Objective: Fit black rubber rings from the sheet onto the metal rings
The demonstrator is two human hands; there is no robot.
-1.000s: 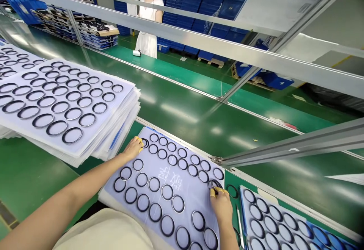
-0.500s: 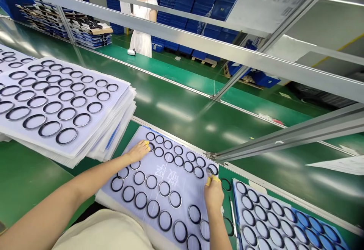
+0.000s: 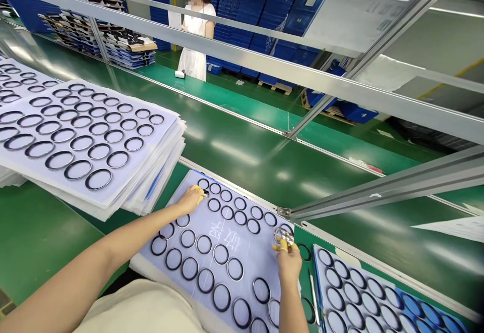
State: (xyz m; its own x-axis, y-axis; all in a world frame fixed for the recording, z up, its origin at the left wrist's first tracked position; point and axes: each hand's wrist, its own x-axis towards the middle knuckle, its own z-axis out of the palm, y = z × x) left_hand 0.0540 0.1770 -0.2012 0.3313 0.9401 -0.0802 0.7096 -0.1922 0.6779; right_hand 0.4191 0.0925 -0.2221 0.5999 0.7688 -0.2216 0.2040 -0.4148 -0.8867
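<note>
A white sheet (image 3: 181, 282) with faint pale markings lies before me, bearing rows of thin black-and-silver rings (image 3: 204, 244). My left hand (image 3: 191, 201), with yellow covers on its fingertips, pinches a ring (image 3: 205, 193) tilted on edge near the sheet's far left. At the far right of the sheet, my right hand (image 3: 289, 260), also with yellow fingertip covers, grips shiny rings (image 3: 283, 235) between thumb and fingers; how many cannot be made out. Another ring lies on the sheet just behind that hand, partly covered.
On the left stands a thick stack of sheets (image 3: 151, 171) topped with rings. To the right are another ring-covered sheet (image 3: 351, 275), a thin white tool (image 3: 313, 292) and loose rings (image 3: 304, 252). A metal frame post (image 3: 378, 186) slants beyond. A person (image 3: 196, 25) stands across the bench.
My left hand has tipped up the ring at the left end of the second row. My right hand has taken up the ring from that row's right end. The view has shifted slightly.
</note>
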